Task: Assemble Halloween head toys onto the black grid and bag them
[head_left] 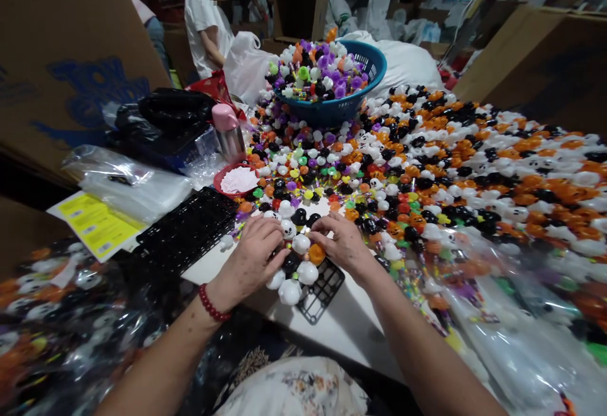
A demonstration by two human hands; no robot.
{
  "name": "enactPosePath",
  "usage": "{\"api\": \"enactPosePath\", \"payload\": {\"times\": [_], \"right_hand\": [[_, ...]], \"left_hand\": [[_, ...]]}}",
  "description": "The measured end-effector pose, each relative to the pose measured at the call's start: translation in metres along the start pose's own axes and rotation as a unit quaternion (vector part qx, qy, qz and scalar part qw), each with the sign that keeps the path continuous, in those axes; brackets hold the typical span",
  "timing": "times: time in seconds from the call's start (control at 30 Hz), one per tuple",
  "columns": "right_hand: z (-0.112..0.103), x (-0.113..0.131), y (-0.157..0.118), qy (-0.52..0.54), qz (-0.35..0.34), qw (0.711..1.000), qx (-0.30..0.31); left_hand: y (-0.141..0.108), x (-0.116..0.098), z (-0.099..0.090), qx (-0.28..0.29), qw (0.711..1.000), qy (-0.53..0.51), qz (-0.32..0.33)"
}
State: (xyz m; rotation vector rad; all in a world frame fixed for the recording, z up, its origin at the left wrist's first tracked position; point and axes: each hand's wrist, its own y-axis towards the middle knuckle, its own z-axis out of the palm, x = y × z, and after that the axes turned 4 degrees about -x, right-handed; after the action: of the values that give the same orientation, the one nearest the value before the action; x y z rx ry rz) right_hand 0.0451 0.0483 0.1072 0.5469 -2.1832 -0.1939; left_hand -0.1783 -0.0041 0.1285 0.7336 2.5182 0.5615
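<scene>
A cluster of small toy heads stands upright in a black plastic grid tray (322, 299) on the white tabletop before me. In it are a white toy (307, 272), an orange pumpkin toy (317, 253), black ones and a skull-faced toy (288, 229). My left hand (256, 255), with a red bead bracelet (213, 303), curls round the left side of the cluster, its fingers partly hidden behind the toys. At the right side, my right hand (342, 242) is closed with thumb and forefinger near each other; whatever lies between them is hidden.
Loose toys (465, 157) heap across the back and right. A blue basket (374, 68) full of toys stands behind. On the left are stacked black trays (184, 229), a red dish of paper slips (225, 182), a pink-lidded flask (230, 134) and plastic bags (128, 182). A person stands beyond.
</scene>
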Motion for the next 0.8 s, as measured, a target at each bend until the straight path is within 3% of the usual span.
{"api": "enactPosePath", "payload": {"times": [0.2, 0.4, 0.57, 0.67, 0.8], "right_hand": [[0.006, 0.001, 0.001, 0.017, -0.015, 1.000, -0.006], [0.012, -0.003, 0.002, 0.020, 0.000, 1.000, -0.005], [0.012, -0.001, 0.004, 0.022, -0.002, 1.000, 0.005], [0.007, 0.003, 0.001, 0.061, 0.031, 0.998, 0.003], [-0.002, 0.004, -0.007, 0.148, 0.114, 0.982, -0.002]], "left_hand": [[-0.002, -0.006, 0.005, -0.025, 0.999, 0.013, -0.026], [0.004, -0.005, -0.002, -0.018, 1.000, -0.010, -0.003], [0.017, -0.009, -0.001, 0.054, 0.995, 0.001, 0.085], [0.018, -0.009, 0.007, 0.102, 0.990, 0.031, 0.087], [0.013, -0.003, 0.014, 0.105, 0.990, 0.049, 0.078]]}}
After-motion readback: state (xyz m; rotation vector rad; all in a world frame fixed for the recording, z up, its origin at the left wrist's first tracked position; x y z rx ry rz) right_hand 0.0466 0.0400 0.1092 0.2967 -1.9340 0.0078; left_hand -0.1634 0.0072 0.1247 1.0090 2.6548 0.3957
